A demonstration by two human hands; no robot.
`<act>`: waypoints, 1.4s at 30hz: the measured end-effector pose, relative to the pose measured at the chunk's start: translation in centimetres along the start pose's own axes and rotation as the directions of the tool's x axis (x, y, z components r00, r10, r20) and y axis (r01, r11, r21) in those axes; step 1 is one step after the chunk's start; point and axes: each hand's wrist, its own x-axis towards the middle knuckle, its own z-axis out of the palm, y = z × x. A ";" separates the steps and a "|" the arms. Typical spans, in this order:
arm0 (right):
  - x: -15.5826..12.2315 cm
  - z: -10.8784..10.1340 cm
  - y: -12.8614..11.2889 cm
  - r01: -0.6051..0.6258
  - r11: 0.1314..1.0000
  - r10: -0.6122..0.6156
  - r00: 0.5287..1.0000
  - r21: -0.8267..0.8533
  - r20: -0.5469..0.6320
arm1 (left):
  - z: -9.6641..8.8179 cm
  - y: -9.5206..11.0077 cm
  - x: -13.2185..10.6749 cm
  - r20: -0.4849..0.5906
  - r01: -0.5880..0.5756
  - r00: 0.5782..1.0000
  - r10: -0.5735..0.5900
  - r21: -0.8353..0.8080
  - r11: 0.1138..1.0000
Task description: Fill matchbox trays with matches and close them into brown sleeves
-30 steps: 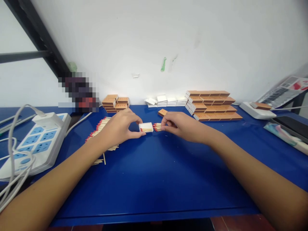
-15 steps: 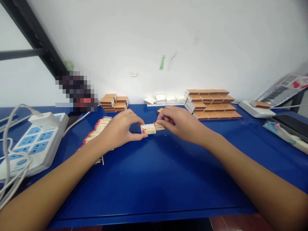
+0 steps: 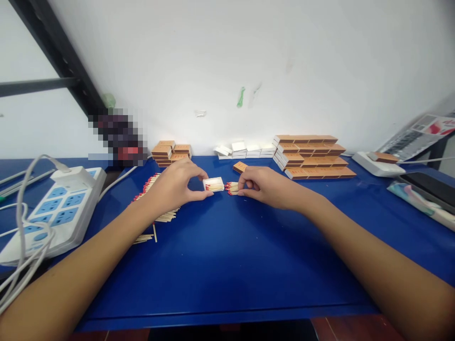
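Note:
Between thumb and fingertips, my left hand (image 3: 177,182) grips a small white matchbox tray (image 3: 215,180) by its left end. Some red-tipped matches lie along the near side of that tray. Just right of it, my right hand (image 3: 261,185) pinches a small bunch of matches (image 3: 232,188), heads pointing left, at the tabletop; its fingers partly hide their sticks. A single orange matchbox cover (image 3: 240,167) lies behind my right hand. Partly covered by my left hand and forearm, a large pile of matches (image 3: 168,216) spreads over the blue table (image 3: 220,270).
Orange matchboxes stand stacked at the back left (image 3: 163,150) and in a taller stack at the back right (image 3: 313,161). White trays (image 3: 245,150) are piled between them. At left sits a power strip (image 3: 64,213) with cables; a phone (image 3: 426,189) lies at right.
My left hand and the tray have shifted slightly left, opening a gap from the small bunch of matches. My right fingers have come lower onto that bunch, and the orange cover shows more.

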 end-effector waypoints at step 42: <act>0.4 0.9 -0.1 0.016 1.000 -0.016 1.000 -0.009 -0.027 | 0.0 -0.1 -0.1 0.004 -0.018 1.000 0.018 0.007 1.000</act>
